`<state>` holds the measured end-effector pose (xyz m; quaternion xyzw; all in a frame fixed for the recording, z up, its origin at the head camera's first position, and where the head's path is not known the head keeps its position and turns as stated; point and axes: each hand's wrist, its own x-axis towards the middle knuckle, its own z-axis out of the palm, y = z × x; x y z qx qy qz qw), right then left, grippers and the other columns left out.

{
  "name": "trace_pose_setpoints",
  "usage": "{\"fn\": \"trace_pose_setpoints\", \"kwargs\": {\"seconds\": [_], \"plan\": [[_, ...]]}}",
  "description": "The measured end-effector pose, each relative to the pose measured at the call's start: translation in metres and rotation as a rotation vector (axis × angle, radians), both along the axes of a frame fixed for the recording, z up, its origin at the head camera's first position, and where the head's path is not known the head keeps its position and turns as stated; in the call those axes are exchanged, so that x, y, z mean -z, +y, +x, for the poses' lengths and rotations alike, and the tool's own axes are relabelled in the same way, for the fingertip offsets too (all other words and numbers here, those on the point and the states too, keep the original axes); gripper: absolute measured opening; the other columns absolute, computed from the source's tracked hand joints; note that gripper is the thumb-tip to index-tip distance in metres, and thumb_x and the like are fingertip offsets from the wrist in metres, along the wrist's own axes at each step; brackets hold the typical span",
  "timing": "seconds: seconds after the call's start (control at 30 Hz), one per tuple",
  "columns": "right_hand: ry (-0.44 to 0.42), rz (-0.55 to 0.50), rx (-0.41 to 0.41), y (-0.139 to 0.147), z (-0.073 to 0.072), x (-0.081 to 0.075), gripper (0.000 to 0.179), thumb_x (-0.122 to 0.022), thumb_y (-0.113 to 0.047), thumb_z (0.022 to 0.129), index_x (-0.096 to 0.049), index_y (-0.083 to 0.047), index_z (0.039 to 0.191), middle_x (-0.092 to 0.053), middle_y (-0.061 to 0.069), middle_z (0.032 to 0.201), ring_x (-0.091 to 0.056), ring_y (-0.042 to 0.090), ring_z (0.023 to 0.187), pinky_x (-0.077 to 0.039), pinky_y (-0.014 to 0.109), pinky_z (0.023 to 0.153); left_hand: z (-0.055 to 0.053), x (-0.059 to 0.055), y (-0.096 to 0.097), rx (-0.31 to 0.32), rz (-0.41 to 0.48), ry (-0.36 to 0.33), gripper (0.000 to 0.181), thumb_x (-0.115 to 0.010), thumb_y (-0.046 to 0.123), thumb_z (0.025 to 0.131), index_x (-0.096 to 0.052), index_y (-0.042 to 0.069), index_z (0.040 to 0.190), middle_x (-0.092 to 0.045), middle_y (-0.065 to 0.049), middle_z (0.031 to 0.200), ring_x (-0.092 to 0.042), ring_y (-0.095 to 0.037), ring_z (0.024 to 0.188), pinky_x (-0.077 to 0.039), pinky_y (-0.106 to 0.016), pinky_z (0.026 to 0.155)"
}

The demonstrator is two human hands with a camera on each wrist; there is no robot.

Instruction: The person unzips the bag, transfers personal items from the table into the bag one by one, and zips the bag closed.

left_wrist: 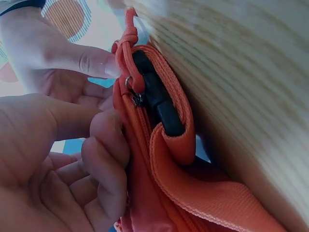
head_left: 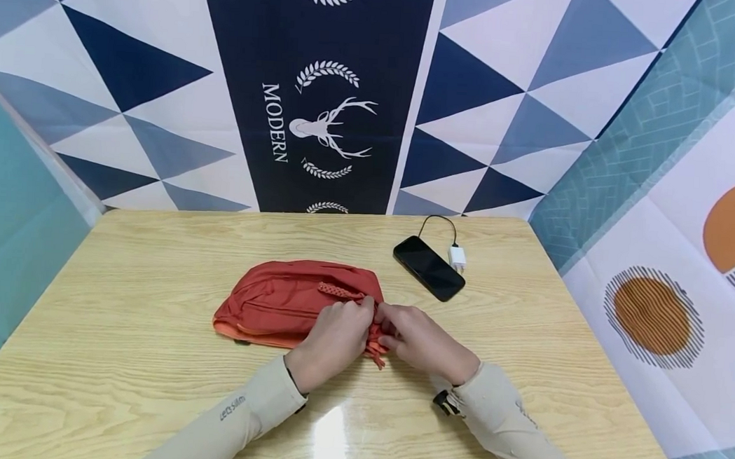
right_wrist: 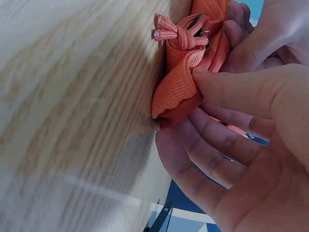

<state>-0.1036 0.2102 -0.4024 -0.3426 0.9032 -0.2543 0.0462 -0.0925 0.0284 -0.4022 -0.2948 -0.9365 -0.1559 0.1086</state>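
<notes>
A red waist bag [head_left: 281, 301] with orange trim lies flat on the table, its right end between both hands. My left hand [head_left: 338, 336] pinches the red fabric beside the zipper, with thumb and curled forefinger in the left wrist view. At that same end, my right hand [head_left: 424, 342] holds the corner, thumb on top and fingers beneath, as the right wrist view shows. A folded orange webbing strap [left_wrist: 217, 198] and a black buckle [left_wrist: 159, 99] sit along the bag's side. From the zipper hangs a knotted orange cord pull [right_wrist: 183, 36].
Behind the right hand lies a black smartphone [head_left: 430, 268]. Beside it is a white charger plug [head_left: 457, 257] with a thin black cable [head_left: 439, 217]. Patterned cloth walls [head_left: 490, 89] border the wooden table [head_left: 113, 354] at the back and sides.
</notes>
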Motion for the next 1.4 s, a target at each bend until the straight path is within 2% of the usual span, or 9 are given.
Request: {"fn": "trace_pose_setpoints", "kwargs": {"seconds": [0.17, 0.3, 0.47, 0.6, 0.8, 1.2, 1.4], "plan": [[-0.004, -0.003, 0.003, 0.000, 0.000, 0.001, 0.017, -0.073, -0.001, 0.088, -0.061, -0.010, 0.097, -0.062, -0.004, 0.084, -0.056, 0.006, 0.073, -0.049, 0.025, 0.066, 0.001, 0.000, 0.002, -0.025, -0.002, 0.004, 0.009, -0.065, 0.000, 0.085, -0.060, 0.007, 0.084, -0.050, 0.002, 0.058, -0.054, -0.013, 0.048, -0.036, -0.027, 0.038], [-0.003, -0.010, 0.004, 0.000, 0.000, 0.001, 0.018, -0.072, 0.000, 0.088, -0.061, -0.010, 0.097, -0.062, -0.003, 0.084, -0.056, 0.006, 0.073, -0.049, 0.025, 0.066, 0.004, 0.000, 0.003, -0.052, 0.012, 0.004, 0.011, -0.065, 0.005, 0.087, -0.059, 0.009, 0.080, -0.050, 0.001, 0.058, -0.055, -0.013, 0.049, -0.038, -0.028, 0.039], [0.011, -0.016, -0.005, -0.001, 0.000, 0.003, 0.019, -0.073, 0.000, 0.087, -0.060, -0.011, 0.095, -0.062, -0.003, 0.083, -0.056, 0.006, 0.072, -0.048, 0.025, 0.065, 0.005, 0.002, 0.005, -0.075, -0.010, 0.035, 0.008, -0.066, 0.011, 0.090, -0.062, 0.009, 0.083, -0.055, 0.000, 0.059, -0.058, -0.016, 0.051, -0.040, -0.031, 0.039], [0.020, -0.008, 0.000, 0.000, -0.001, 0.004, 0.019, -0.073, 0.000, 0.087, -0.059, -0.011, 0.094, -0.060, -0.006, 0.082, -0.055, 0.006, 0.071, -0.048, 0.024, 0.064, 0.005, 0.003, 0.005, -0.075, -0.024, 0.033, 0.006, -0.068, 0.012, 0.089, -0.063, 0.010, 0.086, -0.055, 0.000, 0.060, -0.058, -0.016, 0.050, -0.040, -0.030, 0.039], [0.024, -0.003, -0.014, 0.001, -0.002, 0.002, 0.018, -0.072, -0.001, 0.088, -0.059, -0.011, 0.094, -0.059, -0.006, 0.080, -0.054, 0.007, 0.070, -0.046, 0.024, 0.063, 0.003, 0.003, 0.005, -0.086, -0.017, 0.015, 0.013, -0.070, 0.015, 0.088, -0.061, 0.012, 0.079, -0.051, 0.002, 0.057, -0.055, -0.014, 0.049, -0.038, -0.029, 0.039], [0.055, 0.012, -0.017, -0.001, -0.001, 0.002, 0.016, -0.072, -0.003, 0.090, -0.059, -0.012, 0.095, -0.061, -0.003, 0.082, -0.057, 0.012, 0.071, -0.047, 0.026, 0.065, 0.001, -0.005, -0.001, -0.091, 0.015, -0.005, 0.022, -0.069, 0.013, 0.086, -0.054, 0.014, 0.069, -0.042, 0.006, 0.054, -0.045, -0.009, 0.046, -0.036, -0.028, 0.040], [0.054, 0.022, -0.017, -0.001, -0.001, 0.003, 0.016, -0.072, -0.003, 0.090, -0.060, -0.012, 0.097, -0.061, -0.004, 0.084, -0.056, 0.010, 0.072, -0.047, 0.026, 0.066, 0.001, -0.007, -0.004, -0.091, 0.017, -0.007, 0.023, -0.070, 0.013, 0.086, -0.054, 0.014, 0.069, -0.043, 0.006, 0.054, -0.047, -0.010, 0.047, -0.036, -0.028, 0.040]]}}
